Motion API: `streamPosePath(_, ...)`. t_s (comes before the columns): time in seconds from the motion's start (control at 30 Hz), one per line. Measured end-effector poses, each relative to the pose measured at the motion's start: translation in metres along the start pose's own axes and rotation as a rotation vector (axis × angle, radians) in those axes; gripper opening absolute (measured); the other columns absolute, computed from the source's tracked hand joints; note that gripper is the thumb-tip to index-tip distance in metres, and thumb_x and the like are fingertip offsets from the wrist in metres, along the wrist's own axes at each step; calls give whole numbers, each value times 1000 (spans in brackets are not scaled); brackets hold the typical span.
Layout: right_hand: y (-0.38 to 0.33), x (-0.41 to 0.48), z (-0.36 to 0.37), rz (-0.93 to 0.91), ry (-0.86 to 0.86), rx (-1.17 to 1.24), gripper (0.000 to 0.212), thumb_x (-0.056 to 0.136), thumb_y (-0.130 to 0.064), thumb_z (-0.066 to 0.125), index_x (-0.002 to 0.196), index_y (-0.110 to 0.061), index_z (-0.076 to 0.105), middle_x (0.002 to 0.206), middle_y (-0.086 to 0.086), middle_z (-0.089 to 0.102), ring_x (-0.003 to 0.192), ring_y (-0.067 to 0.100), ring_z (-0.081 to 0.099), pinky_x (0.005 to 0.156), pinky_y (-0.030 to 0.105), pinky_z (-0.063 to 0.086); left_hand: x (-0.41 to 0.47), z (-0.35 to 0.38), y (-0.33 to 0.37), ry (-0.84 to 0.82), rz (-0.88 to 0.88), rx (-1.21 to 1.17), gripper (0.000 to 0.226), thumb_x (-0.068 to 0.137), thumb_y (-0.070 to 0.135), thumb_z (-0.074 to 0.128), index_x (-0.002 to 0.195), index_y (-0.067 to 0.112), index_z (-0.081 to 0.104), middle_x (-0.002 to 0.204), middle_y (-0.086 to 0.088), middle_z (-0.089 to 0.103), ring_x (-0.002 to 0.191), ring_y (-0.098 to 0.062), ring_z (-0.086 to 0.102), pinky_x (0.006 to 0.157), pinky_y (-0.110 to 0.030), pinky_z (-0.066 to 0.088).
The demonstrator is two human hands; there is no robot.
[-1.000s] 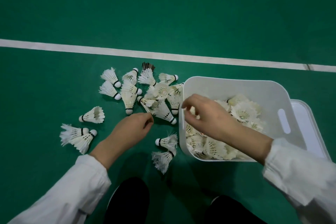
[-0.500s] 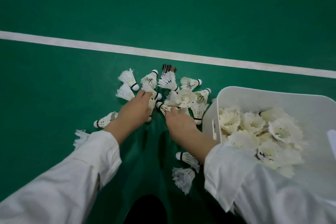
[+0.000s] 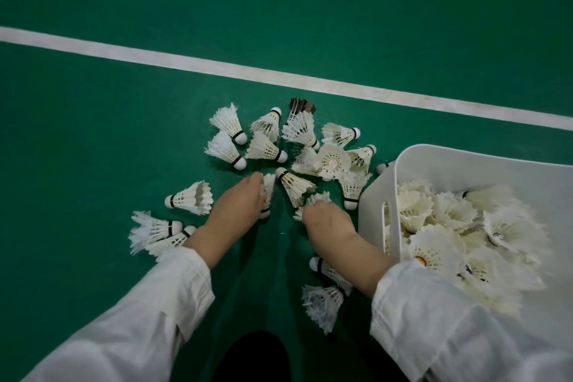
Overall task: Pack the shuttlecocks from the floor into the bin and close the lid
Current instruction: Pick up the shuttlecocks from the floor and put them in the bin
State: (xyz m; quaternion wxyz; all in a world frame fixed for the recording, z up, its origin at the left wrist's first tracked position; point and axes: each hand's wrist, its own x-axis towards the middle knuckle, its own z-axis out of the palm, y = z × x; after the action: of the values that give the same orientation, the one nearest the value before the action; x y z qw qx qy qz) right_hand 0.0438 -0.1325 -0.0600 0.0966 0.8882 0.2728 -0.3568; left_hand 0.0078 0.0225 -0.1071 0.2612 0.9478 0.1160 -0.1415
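Note:
Several white feather shuttlecocks [image 3: 297, 146] lie scattered on the green court floor in a loose heap. My left hand [image 3: 238, 205] grips one shuttlecock [image 3: 267, 192] at the heap's near edge. My right hand [image 3: 328, 223] is curled round another shuttlecock [image 3: 316, 198], whose feathers stick out past the fingers. The white plastic bin [image 3: 459, 164] stands at the right, lid off, filled with many shuttlecocks [image 3: 446, 226]. Its lid is out of view.
A white court line [image 3: 217, 67] crosses the floor behind the heap. More shuttlecocks lie near my left wrist [image 3: 158, 229] and under my right forearm [image 3: 322, 304]. My dark trouser leg [image 3: 251, 357] shows at the bottom.
My right hand left the bin and came down to the heap, closing on a shuttlecock. My left hand shifted forward and took hold of one. The view swung left, so the bin's right side left the frame.

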Motion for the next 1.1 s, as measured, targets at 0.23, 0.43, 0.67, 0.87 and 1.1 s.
streamPosePath(0.23,-9,-12,0,-44,63,47,31,87,2,50,118,-1,52,120,17,53,111,33,53,83,37,47,-31,5,-1,-89,-30,-44,15,95,22,42,96,8,47,92,-16,63,86,-33,57,69,-37,40)
streamPosePath(0.43,-26,-16,2,-151,224,152,22,90,-1,45,110,-1,53,113,16,56,103,32,56,73,35,41,-53,-28,-8,73,-109,-93,18,91,25,56,81,10,57,77,-8,63,66,-21,50,60,-27,32)
streamPosePath(0.67,-31,-8,3,-157,278,217,16,89,-2,48,105,-1,52,110,15,56,100,32,55,67,33,33,-36,-78,-17,274,-153,-109,23,88,30,61,79,9,60,71,-6,61,64,-24,54,59,-29,40)
streamPosePath(0.87,-23,-7,-2,-181,281,349,24,93,-20,53,106,-1,53,113,15,53,107,29,49,86,35,39,-17,-71,-44,203,-270,111,48,90,35,55,122,0,48,124,-16,49,106,-32,54,89,-39,45)
streamPosePath(1.1,-29,-6,0,-251,332,418,22,97,-13,41,109,-2,56,114,12,52,104,26,48,81,27,34,-33,-37,-65,88,-299,220,30,91,12,50,114,-7,48,126,-21,41,90,-35,56,76,-42,47)
